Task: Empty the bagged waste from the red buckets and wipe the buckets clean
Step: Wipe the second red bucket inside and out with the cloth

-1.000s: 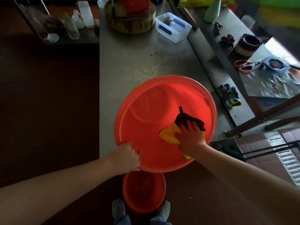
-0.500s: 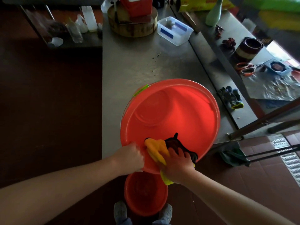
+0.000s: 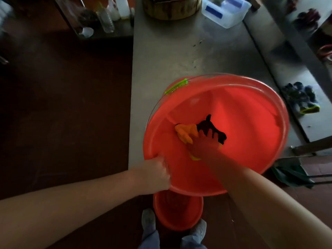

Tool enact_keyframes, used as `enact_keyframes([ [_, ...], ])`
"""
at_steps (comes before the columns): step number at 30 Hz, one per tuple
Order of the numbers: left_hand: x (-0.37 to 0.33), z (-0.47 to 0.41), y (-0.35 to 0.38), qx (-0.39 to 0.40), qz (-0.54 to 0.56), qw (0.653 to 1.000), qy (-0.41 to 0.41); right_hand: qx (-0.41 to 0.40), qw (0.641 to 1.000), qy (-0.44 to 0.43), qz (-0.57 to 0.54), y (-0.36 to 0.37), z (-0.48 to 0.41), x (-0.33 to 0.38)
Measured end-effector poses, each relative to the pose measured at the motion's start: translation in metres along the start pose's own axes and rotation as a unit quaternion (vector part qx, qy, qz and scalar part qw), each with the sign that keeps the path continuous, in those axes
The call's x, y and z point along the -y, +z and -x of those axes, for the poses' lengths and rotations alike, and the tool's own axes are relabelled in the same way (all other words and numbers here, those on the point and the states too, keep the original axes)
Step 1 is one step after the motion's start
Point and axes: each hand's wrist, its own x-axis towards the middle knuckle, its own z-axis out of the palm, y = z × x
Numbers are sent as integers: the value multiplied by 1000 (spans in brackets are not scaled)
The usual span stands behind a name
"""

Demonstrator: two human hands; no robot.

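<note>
A large red bucket [image 3: 251,108] with a green handle grip [image 3: 177,86] stands at the near end of the steel table [image 3: 170,51], tipped toward me. My left hand [image 3: 154,174] grips its near left rim. My right hand [image 3: 204,144] reaches deep inside and presses a yellow and dark cloth [image 3: 186,133] against the inner wall. A smaller red bucket [image 3: 177,211] stands on the floor between my feet, below the big one.
On the far end of the table are a round wooden block [image 3: 170,8] and a clear plastic box [image 3: 226,11]. Dark gloves [image 3: 301,97] lie on the side bench at right. Bottles [image 3: 106,18] sit on a low shelf at upper left. Dark floor lies left.
My right hand has pushed the cloth from the near rim deeper into the large bucket. My left hand kept its grip on the rim. The view moved closer.
</note>
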Motion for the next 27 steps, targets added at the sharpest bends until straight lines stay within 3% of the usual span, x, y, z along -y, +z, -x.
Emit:
enact_keyframes([
  [4,4,2,0,-5,38,999,-9,-12,999,-35,31,-7,26,-2],
  [8,12,4,-4,-17,45,999,-4,31,997,-71,24,-14,86,-16],
  [15,28,6,-16,-6,77,995,61,36,992,-107,61,-21,158,-57],
  [27,42,15,0,-75,48,989,120,39,991,-52,117,-44,48,-32],
])
